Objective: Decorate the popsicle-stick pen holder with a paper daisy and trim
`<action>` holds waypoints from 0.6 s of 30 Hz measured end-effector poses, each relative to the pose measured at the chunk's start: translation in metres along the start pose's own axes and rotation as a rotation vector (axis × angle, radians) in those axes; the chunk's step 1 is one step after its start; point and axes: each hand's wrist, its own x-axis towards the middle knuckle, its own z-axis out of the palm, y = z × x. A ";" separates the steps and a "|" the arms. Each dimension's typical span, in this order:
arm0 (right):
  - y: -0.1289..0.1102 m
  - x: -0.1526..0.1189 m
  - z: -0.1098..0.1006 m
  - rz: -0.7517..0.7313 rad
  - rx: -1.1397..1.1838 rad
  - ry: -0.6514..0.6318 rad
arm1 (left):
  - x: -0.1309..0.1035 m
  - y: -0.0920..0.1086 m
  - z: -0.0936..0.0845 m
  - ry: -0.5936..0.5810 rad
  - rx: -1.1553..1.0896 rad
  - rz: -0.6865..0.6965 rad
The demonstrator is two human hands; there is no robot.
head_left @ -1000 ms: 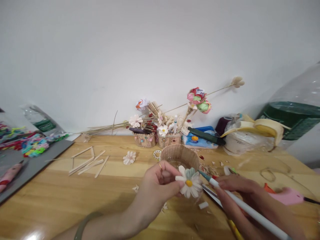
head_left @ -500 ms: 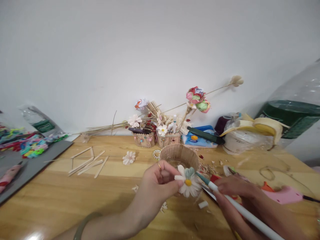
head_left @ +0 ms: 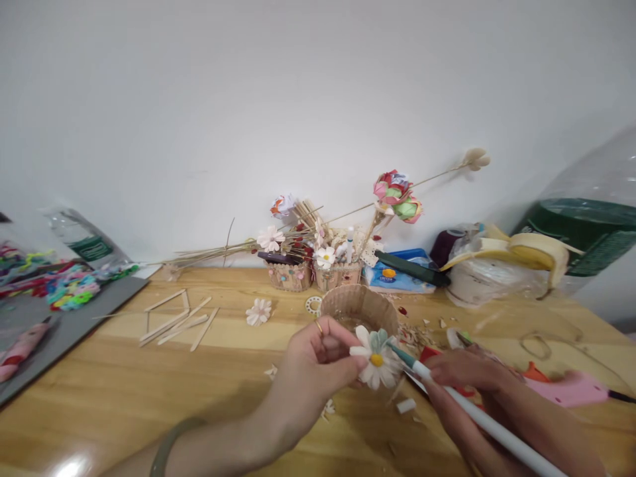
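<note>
Between thumb and fingers, my left hand (head_left: pixel 318 371) pinches a white flower (head_left: pixel 376 377) with a yellow centre. Two of its upper petals are tinted pale blue-green. My right hand (head_left: pixel 497 404) grips a white marker pen (head_left: pixel 477 414) with a teal brush-like tip, which meets the petals near the tinted ones. Just behind the flower stands a round basket (head_left: pixel 360 301) with a wooden-looking wall; the flower partly covers it. A white pen cap (head_left: pixel 406 405) lies on the table below the flower.
Wooden sticks (head_left: pixel 173 324) and a loose white flower (head_left: pixel 259 311) lie to the left. Two decorated holders (head_left: pixel 291 276) with flowers stand by the wall. At right are a pink glue gun (head_left: pixel 571 389), a banana peel (head_left: pixel 536 250) and a large bottle (head_left: pixel 581 225).
The view has shifted slightly, so everything sits a little further right. The pen tip has moved slightly over the upper petals. Both hands keep their holds.
</note>
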 end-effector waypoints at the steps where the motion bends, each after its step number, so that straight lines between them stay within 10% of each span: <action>1: 0.000 0.000 0.000 -0.002 0.011 -0.008 | 0.000 0.000 0.000 -0.001 0.000 0.001; 18: -0.002 0.004 0.002 -0.038 -0.027 -0.009 | 0.001 -0.001 -0.001 -0.008 0.001 0.005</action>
